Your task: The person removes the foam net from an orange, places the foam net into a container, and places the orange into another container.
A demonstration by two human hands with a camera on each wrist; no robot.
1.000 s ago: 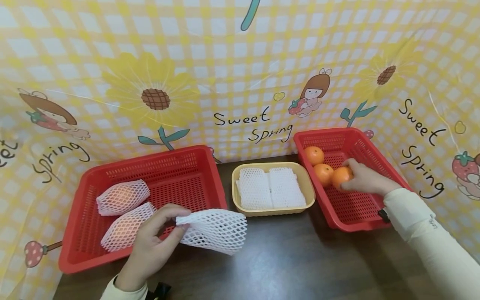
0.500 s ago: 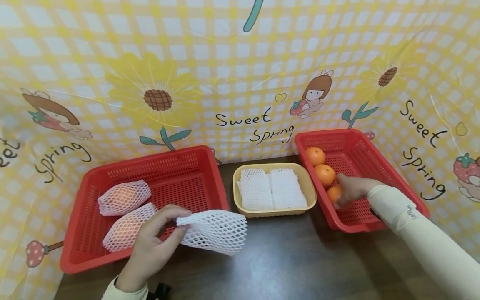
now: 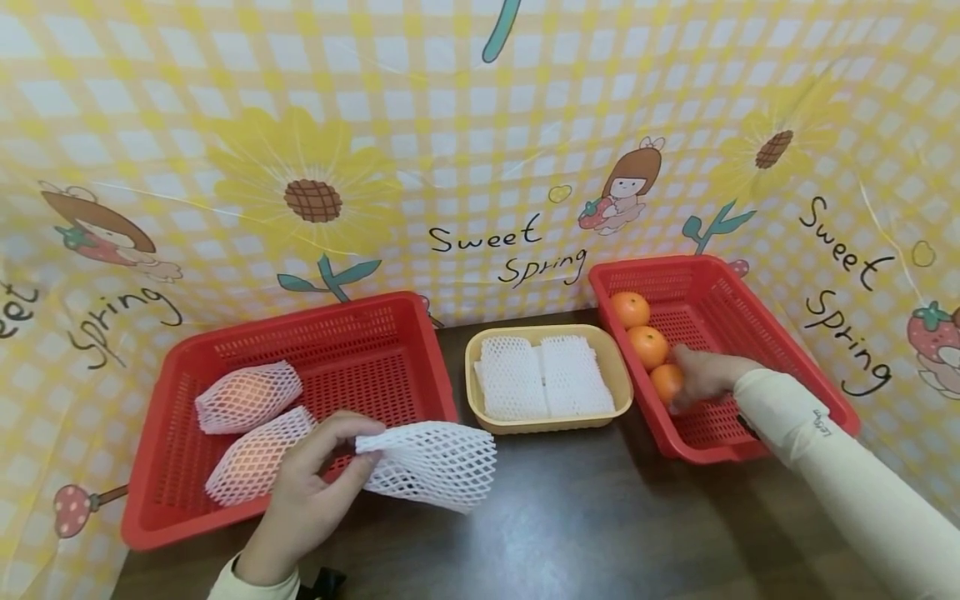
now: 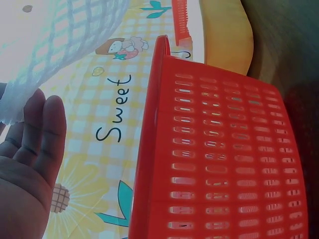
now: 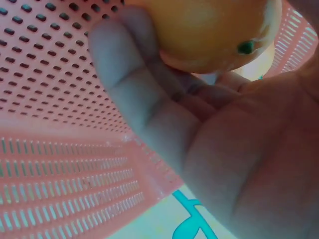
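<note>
My left hand [image 3: 311, 492] pinches one end of a white foam net sleeve [image 3: 438, 467], which sticks out to the right over the near edge of the left red basket [image 3: 292, 504]. In the left wrist view the net [image 4: 75, 35] hangs above my fingers. Down inside the right red basket [image 3: 723, 457], my right hand [image 3: 705, 375] holds an orange [image 3: 666, 383] at the left wall. The right wrist view shows curled fingers against that orange [image 5: 209, 35], its green stem spot facing the camera. Two more oranges [image 3: 647, 346] lie in a row behind it.
In the left basket lie two oranges in foam nets [image 3: 251, 398]. Between the baskets stands a yellow tray [image 3: 551, 425] with two stacks of white foam nets [image 3: 573, 375]. A patterned cloth [image 3: 480, 150] hangs behind the dark table [image 3: 555, 517].
My right hand has shifted the orange nearer and left, against the basket wall, then slightly back toward the other oranges. The left hand and its net sleeve have stayed still.
</note>
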